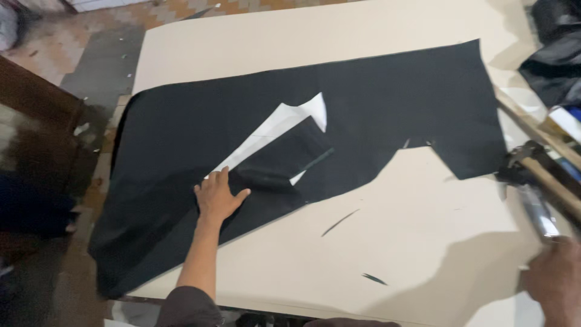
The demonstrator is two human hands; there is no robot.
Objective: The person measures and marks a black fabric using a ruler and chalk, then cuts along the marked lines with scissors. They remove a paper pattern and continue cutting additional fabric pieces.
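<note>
Your black fabric (375, 103) lies flat across the bench (387, 242) — a white pattern piece (272, 130) sits on it, half-covered by a folded flap.

Matt black cloth (375, 103) lies on the smooth, pale paper-covered table (423, 242) — on the cloth, white paper pattern (272, 130); right of it, glossy metal shears (535, 209).

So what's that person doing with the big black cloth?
A person is working at a wide cream-coloured table with a large piece of black fabric spread flat on it. Their left hand presses down on the fabric, right beside a white paper pattern piece and a smaller folded black piece. Their right hand, at the table's corner, holds what looks like big scissors, blurred and off the cloth. A few thin black scraps lie on the bare table.
</note>
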